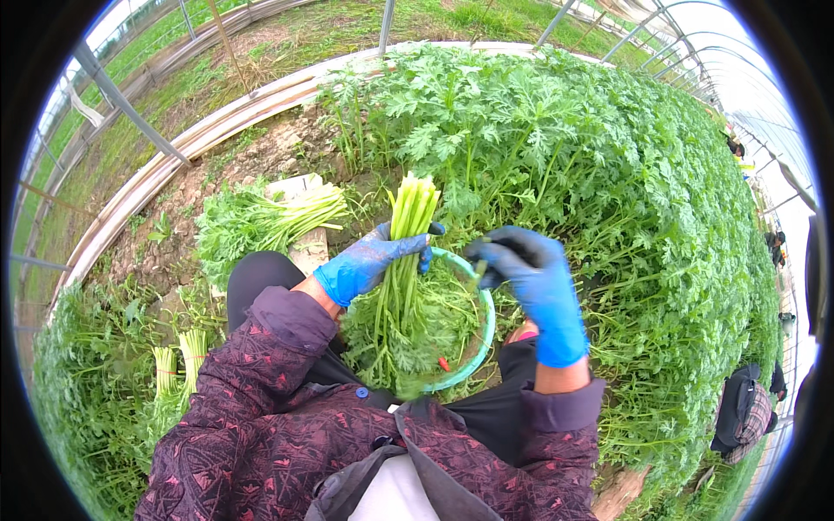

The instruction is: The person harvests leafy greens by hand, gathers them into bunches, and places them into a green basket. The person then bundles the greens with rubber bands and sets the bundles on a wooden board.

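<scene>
My left hand point(371, 260), in a blue glove dark at the fingers, grips a bunch of leafy greens point(407, 260) by its pale stems. The cut ends point up and away from me, and the leaves hang over a round teal-rimmed tub point(487, 325) between my legs. Loose green trimmings point(449, 306) lie in the tub beside a small red object point(444, 363), too small to name. To the right of the bunch, my gloved right hand point(531, 273) is blurred, its fingers pinching a small piece of green stem point(481, 267).
Another pile of cut greens point(280, 215) rests on a pale board point(309, 251) ahead-left. Banded bunches point(192, 355) stand at my left. Dense leafy plants point(586, 150) fill the right, under hoop-house tubes point(384, 26). Other people, including one in plaid point(749, 417), are at far right.
</scene>
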Tool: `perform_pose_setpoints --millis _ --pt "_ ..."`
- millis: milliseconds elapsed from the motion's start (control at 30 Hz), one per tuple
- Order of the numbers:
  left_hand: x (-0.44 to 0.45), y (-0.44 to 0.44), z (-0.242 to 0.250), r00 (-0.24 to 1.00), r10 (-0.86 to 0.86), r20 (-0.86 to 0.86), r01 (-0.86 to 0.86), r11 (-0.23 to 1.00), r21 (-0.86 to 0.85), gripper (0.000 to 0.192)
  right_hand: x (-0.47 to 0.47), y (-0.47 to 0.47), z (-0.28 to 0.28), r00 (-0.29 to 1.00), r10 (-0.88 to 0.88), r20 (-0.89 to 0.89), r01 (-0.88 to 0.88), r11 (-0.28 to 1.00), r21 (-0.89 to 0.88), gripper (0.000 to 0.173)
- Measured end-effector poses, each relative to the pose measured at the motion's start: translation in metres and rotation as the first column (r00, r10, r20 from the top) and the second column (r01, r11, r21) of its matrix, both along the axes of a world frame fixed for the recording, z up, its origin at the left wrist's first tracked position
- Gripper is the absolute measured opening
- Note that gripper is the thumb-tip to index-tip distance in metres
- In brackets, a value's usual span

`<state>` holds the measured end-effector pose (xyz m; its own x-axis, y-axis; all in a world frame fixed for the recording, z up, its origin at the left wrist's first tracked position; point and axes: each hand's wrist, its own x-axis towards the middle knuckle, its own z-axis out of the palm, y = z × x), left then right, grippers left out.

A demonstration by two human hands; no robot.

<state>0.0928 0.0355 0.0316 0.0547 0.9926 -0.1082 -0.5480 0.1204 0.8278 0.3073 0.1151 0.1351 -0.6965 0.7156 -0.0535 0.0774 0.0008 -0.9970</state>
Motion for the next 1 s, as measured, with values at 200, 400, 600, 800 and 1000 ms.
perform_pose_setpoints --millis 200,400,600,800,1000 --pt "0.008 -0.006 0.011 0.972 -0.088 0.219 0.097 0.995 -0.031 0.04 -0.047 -0.002 -0.042 0.982 -0.178 -0.065 0.184 0.978 0.099 0.015" --pt "0.021 -0.003 -0.001 0.991 -0.126 0.055 0.127 0.992 -0.014 0.035 -0.052 -0.002 -0.055 0.957 -0.286 -0.04 0.256 0.776 0.577 0.028" --pt "0.028 -0.001 -0.007 0.988 -0.083 -0.134 0.076 0.996 -0.056 0.022 -0.043 0.013 -0.041 0.915 -0.386 -0.117 0.399 0.824 0.403 0.031" --pt "0.038 0.001 -0.006 0.982 -0.157 -0.103 0.152 0.987 -0.057 0.021 -0.04 0.041 -0.022 0.982 -0.158 -0.099 0.182 0.693 0.697 0.033" --pt "0.043 0.003 -0.012 0.946 -0.143 -0.29 0.094 0.98 -0.176 0.02 -0.047 0.031 -0.03 0.888 0.193 0.416 -0.428 0.675 0.601 0.049"
